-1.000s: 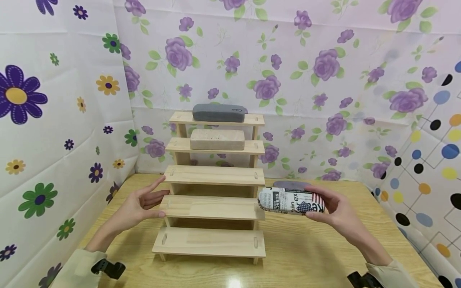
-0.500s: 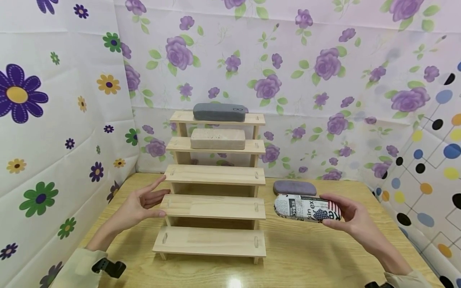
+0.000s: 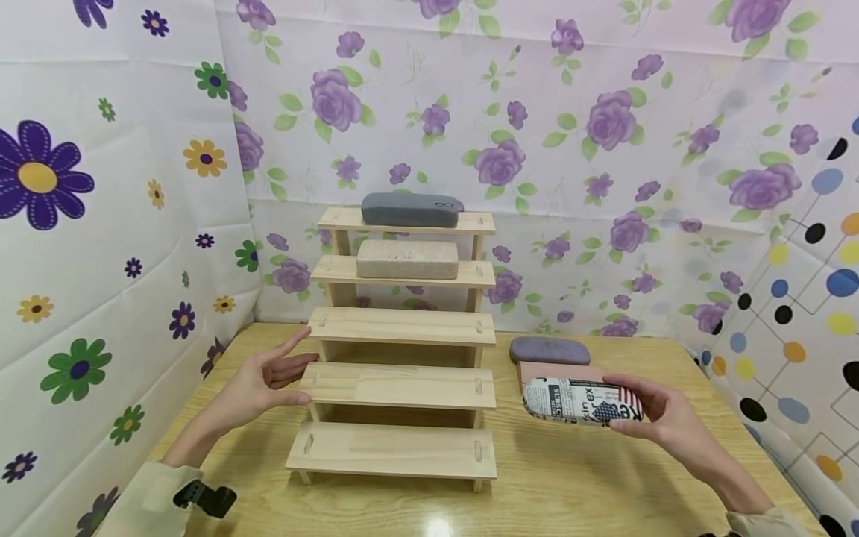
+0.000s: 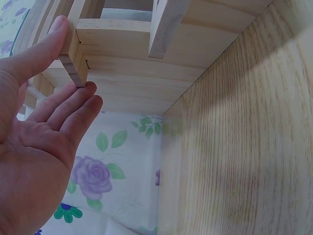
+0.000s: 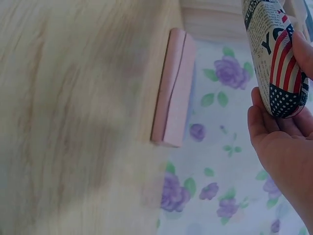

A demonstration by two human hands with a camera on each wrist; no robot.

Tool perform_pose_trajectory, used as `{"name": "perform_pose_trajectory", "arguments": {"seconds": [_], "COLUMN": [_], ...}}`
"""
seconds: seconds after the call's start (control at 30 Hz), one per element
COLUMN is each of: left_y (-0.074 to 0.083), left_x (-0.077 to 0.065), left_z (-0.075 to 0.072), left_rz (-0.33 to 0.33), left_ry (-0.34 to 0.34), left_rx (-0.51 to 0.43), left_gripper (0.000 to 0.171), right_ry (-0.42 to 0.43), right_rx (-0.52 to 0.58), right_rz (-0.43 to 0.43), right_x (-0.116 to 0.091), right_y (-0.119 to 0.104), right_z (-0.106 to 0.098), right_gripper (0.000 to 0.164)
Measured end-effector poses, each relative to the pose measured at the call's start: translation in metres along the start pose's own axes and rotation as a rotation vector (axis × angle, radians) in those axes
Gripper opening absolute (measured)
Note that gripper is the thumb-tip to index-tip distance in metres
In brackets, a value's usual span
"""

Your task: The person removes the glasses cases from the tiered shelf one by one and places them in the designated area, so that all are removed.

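Note:
My right hand (image 3: 671, 429) grips one end of a glasses case (image 3: 570, 400) with newspaper print and a stars-and-stripes patch. In the right wrist view, the thumb and fingers lie on opposite sides of the printed case (image 5: 276, 58). That hand holds it above the table, in front of a pink case (image 3: 546, 371). My left hand (image 3: 258, 384) is at the left side of a stepped wooden rack (image 3: 396, 388), fingers fairly straight. In the left wrist view, fingertips (image 4: 88, 90) touch or nearly touch a board end.
A grey-blue glasses case (image 3: 409, 210) lies on the rack's top tier, and a beige case (image 3: 407, 259) on the tier below. Behind the pink case, a purple-grey case (image 3: 549, 350) rests on the wooden table (image 3: 537, 485). Patterned cloth walls (image 3: 416, 97) enclose the table.
My right hand has carried the printed case rightward and closer to me, away from the rack. The purple-grey and pink cases behind it have come into view. My left hand stays put.

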State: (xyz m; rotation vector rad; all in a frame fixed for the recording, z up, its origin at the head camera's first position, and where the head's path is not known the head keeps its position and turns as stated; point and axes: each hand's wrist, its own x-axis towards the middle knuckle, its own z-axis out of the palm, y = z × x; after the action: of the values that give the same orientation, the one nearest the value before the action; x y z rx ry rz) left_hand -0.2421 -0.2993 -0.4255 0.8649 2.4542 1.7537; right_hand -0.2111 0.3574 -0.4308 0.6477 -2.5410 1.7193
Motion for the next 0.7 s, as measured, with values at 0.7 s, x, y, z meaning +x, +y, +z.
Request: {"name": "perform_pose_trajectory", "arguments": {"seconds": [0.7], "left_y": [-0.001], "left_x": [0.001], "left_z": [-0.001], "left_rz": [0.019], "left_ry": [-0.004], "left_rx": [-0.006], "left_gripper": [0.105], "right_ry": [-0.005], "right_rx": [-0.066], "right_rz": [0.146], "right_x": [0.002], "right_y": [0.049], "right_z": [-0.012], "right_gripper": [0.068]}}
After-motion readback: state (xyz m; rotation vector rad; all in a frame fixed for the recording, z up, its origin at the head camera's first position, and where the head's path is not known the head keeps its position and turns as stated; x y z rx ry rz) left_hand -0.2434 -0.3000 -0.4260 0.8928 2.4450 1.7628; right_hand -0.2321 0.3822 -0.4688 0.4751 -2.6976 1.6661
